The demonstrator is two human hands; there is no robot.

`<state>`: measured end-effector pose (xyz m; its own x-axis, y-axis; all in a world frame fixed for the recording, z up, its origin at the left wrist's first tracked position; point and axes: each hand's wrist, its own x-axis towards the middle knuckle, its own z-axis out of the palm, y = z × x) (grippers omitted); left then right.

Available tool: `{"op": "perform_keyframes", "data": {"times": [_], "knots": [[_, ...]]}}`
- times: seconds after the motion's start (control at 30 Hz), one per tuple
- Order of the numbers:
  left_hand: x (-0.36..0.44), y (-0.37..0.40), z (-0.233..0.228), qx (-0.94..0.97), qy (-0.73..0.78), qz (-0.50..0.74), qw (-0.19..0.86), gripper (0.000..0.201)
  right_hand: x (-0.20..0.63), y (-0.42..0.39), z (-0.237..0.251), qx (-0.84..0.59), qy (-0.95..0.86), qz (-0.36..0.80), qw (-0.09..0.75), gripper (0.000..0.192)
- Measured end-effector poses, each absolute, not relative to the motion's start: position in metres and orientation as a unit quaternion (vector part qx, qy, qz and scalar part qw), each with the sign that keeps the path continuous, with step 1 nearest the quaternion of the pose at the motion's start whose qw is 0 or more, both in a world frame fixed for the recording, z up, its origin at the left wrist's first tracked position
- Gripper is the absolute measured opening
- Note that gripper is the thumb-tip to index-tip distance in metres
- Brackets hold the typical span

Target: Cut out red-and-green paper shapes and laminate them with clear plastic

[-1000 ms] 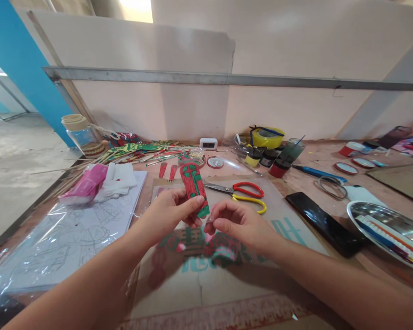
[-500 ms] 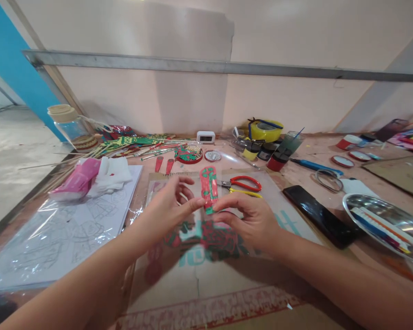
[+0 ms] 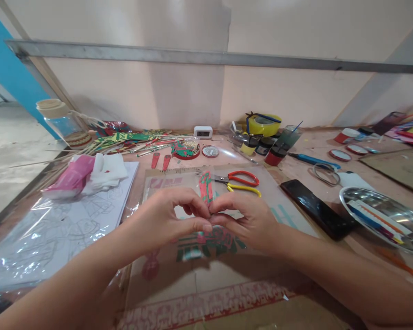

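A narrow strip painted red and green (image 3: 205,187) stands upright between my two hands above the cardboard sheet (image 3: 179,284). My left hand (image 3: 172,217) and my right hand (image 3: 248,219) meet fingertip to fingertip and both pinch the strip's lower end. Under the hands lies a larger red-and-green painted piece (image 3: 206,243), partly hidden by them.
Red-and-yellow scissors (image 3: 242,181) lie just beyond the hands. A black phone (image 3: 318,208) and a metal tray (image 3: 382,220) are at the right. Paint pots (image 3: 274,156), a yellow tape roll (image 3: 264,123), sticks (image 3: 131,145), a pink packet (image 3: 70,176) and plastic-covered drawings (image 3: 62,229) surround.
The strip passed from my left hand toward the right, turned upright, and now both hands have closed together on its lower end. The camera tilted down slightly.
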<state>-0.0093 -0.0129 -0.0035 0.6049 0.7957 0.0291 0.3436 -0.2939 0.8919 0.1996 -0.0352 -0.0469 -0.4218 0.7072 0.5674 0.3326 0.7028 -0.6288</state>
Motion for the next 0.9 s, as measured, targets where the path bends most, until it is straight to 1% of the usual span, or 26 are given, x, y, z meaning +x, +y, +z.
{"op": "perform_keyframes", "data": {"times": [0.13, 0.23, 0.4, 0.6, 0.7, 0.8, 0.9], "knots": [[-0.0103, -0.0108, -0.0064, 0.744, 0.376, 0.219, 0.507, 0.008, 0.1993, -0.0366, -0.0466, -0.307, -0.83, 0.192, 0.425, 0.013], [-0.0119, -0.0095, -0.0076, 0.746, 0.373, 0.206, 0.512, 0.011, 0.1993, -0.0369, -0.0464, -0.293, -0.84, 0.162, 0.427, 0.014], [-0.014, -0.0093, -0.004, 0.778, 0.356, 0.196, 0.479, 0.011, 0.1995, -0.0354, -0.0465, -0.272, -0.846, 0.142, 0.436, 0.017], [-0.0124, -0.0132, 0.0013, 0.803, 0.344, 0.213, 0.438, 0.011, 0.1998, -0.0344, -0.0486, -0.275, -0.844, 0.132, 0.44, 0.013], [-0.0111, -0.0149, 0.0007, 0.82, 0.33, 0.226, 0.409, 0.013, 0.2001, -0.0351, -0.05, -0.273, -0.847, 0.129, 0.437, 0.014], [-0.0104, -0.0157, -0.0022, 0.828, 0.329, 0.232, 0.391, 0.015, 0.1998, -0.0365, -0.0506, -0.286, -0.842, 0.154, 0.431, 0.014], [-0.0101, -0.0153, -0.0066, 0.831, 0.332, 0.249, 0.372, 0.013, 0.1987, -0.037, -0.0506, -0.306, -0.819, 0.216, 0.433, 0.017]]}}
